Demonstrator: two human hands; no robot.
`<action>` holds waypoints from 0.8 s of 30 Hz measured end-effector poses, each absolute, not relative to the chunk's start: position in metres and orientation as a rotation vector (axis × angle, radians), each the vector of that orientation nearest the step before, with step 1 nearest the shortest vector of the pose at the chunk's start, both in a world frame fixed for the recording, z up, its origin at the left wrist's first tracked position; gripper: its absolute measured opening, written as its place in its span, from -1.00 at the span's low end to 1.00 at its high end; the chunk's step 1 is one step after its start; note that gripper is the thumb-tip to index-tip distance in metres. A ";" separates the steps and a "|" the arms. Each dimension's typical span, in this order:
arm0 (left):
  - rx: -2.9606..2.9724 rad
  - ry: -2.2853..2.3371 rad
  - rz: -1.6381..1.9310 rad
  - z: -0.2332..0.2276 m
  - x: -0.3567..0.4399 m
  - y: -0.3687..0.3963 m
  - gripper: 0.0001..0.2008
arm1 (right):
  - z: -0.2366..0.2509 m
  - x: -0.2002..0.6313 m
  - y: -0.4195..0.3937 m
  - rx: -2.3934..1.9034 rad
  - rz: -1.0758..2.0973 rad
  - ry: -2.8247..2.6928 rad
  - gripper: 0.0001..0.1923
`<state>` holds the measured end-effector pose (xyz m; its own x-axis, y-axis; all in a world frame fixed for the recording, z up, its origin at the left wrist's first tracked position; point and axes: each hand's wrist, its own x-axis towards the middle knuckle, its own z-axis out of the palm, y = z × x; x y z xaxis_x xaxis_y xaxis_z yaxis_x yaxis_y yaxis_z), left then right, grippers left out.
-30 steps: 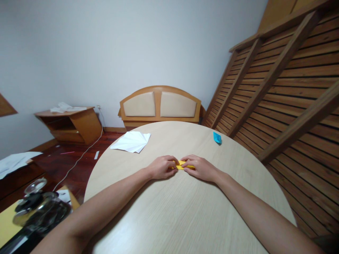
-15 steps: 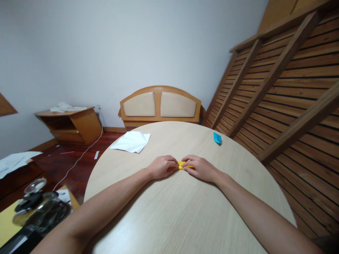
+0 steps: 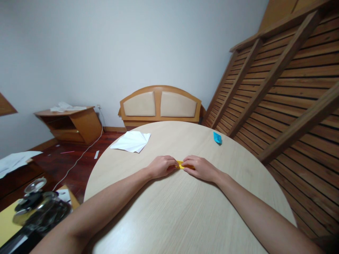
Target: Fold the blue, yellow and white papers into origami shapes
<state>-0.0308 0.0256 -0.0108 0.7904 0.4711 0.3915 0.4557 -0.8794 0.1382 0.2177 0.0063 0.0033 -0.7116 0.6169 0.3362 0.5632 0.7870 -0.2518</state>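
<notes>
A small folded yellow paper point(image 3: 181, 165) lies flat on the round light-wood table point(image 3: 185, 211), near its middle. My left hand point(image 3: 161, 166) presses on the paper's left end with curled fingers. From the right, my right hand point(image 3: 199, 168) pinches and presses the other end. Both hands cover most of the paper, and only a narrow yellow strip shows between them.
A white folded sheet point(image 3: 131, 141) lies at the table's far left edge. A small blue folded paper point(image 3: 217, 137) sits at the far right. Behind the table stands a padded headboard point(image 3: 160, 104); a slatted wooden frame point(image 3: 286, 81) leans at the right. A glass jar point(image 3: 39, 208) stands lower left.
My hands have closed in a little on the yellow paper, so less of it shows between them. Nothing else has moved.
</notes>
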 end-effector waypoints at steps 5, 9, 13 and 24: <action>2.956 0.790 0.667 -0.010 -0.030 0.024 -0.82 | 0.005 0.217 0.006 -0.893 0.197 -2.580 -0.79; 2.966 0.852 0.666 -0.008 -0.030 0.022 -0.81 | 0.006 0.217 0.004 -0.924 0.211 -2.554 -0.82; 2.958 0.862 0.661 -0.007 -0.031 0.021 -0.80 | 0.006 0.216 0.003 -0.974 0.240 -2.506 -0.74; 2.929 0.877 0.626 -0.007 -0.030 0.021 -0.80 | 0.005 0.216 0.005 -1.023 0.162 -2.538 -0.78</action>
<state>-0.0299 0.0214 -0.0070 0.7616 0.5316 0.3706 0.5231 -0.8419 0.1325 0.2160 0.0054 0.0054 -0.6534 0.6870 0.3181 0.6409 0.7256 -0.2504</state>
